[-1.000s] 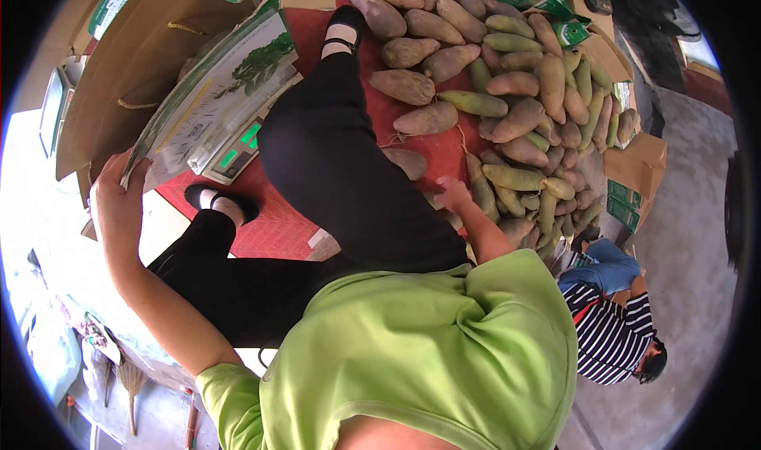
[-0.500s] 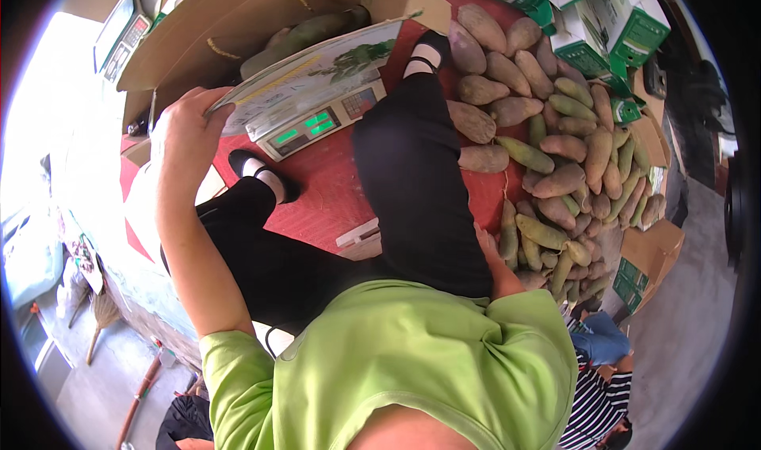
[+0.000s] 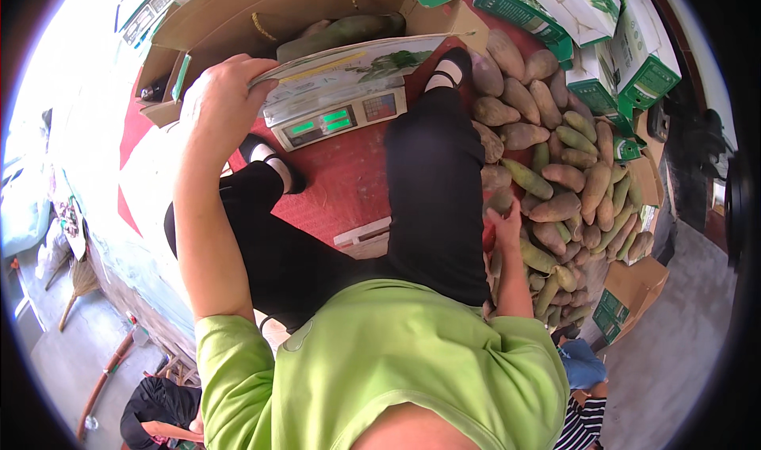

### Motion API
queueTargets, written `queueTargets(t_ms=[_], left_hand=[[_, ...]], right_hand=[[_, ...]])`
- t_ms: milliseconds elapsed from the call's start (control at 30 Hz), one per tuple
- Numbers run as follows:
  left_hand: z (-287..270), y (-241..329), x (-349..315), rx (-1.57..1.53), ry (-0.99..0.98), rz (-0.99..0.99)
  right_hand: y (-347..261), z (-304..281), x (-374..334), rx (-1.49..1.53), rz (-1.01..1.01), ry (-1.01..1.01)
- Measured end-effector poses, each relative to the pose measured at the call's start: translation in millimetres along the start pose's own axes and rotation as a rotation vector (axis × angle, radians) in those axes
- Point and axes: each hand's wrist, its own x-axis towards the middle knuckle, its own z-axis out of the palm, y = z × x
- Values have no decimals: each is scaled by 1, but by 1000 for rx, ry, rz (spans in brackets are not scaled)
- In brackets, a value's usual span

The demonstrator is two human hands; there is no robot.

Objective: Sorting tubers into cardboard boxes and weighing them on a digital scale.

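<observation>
Left hand: fingers pinched on edge of box. Right hand: now clear of leg, fingers half-curled at root, within grasp; firm hold, cannot tell.

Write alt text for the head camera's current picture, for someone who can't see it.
A person's left hand grips the side of an open cardboard box by a scale. Their right hand holds a root vegetable beside a big pile.
</observation>
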Motion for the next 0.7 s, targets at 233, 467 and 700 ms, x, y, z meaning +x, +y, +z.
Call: queueTargets(t_ms=[233, 467, 700], left_hand=[[-3, 2, 0, -5, 11, -21], [-7, 5, 0, -4, -1, -32], [-7, 7, -5, 7, 11, -37]], right_hand=[[-197, 4, 42, 93, -290, 123], [-382, 25, 50, 499, -993, -3], [-447, 112, 56, 154, -1129, -240]])
